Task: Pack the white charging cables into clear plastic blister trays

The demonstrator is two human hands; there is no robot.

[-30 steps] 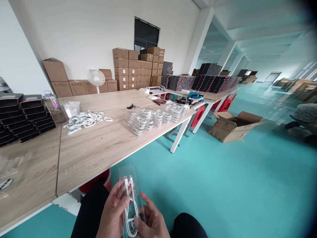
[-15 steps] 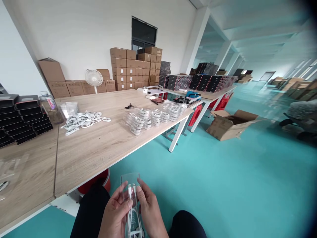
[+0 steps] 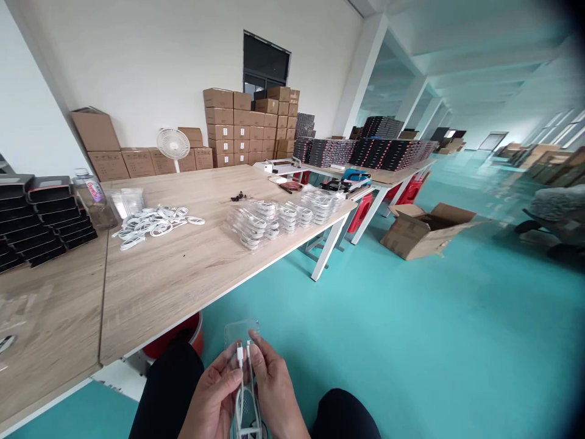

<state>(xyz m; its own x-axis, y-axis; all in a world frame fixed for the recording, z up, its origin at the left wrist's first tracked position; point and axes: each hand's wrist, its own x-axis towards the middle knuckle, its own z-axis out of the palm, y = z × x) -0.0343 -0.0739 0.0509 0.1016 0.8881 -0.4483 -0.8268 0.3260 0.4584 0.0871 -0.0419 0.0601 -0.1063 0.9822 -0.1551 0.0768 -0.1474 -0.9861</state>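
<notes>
Between my hands, above my lap, is a clear plastic case (image 3: 241,330) with a coiled white cable (image 3: 247,405) at it. My left hand (image 3: 211,390) is closed on the left side, its thumb beside one white plug. My right hand (image 3: 275,381) grips the right side, thumb at the other cable end. Both plugs point away from me, side by side. Whether the cable lies wholly inside the case I cannot tell. On the table (image 3: 183,280) lie a pile of loose white cables (image 3: 155,224) and several clear packs of coiled cables (image 3: 260,219).
Black boxes (image 3: 41,219) and a bottle (image 3: 94,198) stand at the table's left. A fan (image 3: 173,144) and stacked cartons (image 3: 242,128) are behind. An open carton (image 3: 423,231) sits on the floor at right; a red bin (image 3: 196,335) is under the table edge.
My fingers have shifted slightly around the case and cable ends. My left fingers now lie lower behind the plug, and my right index finger has moved a little left.
</notes>
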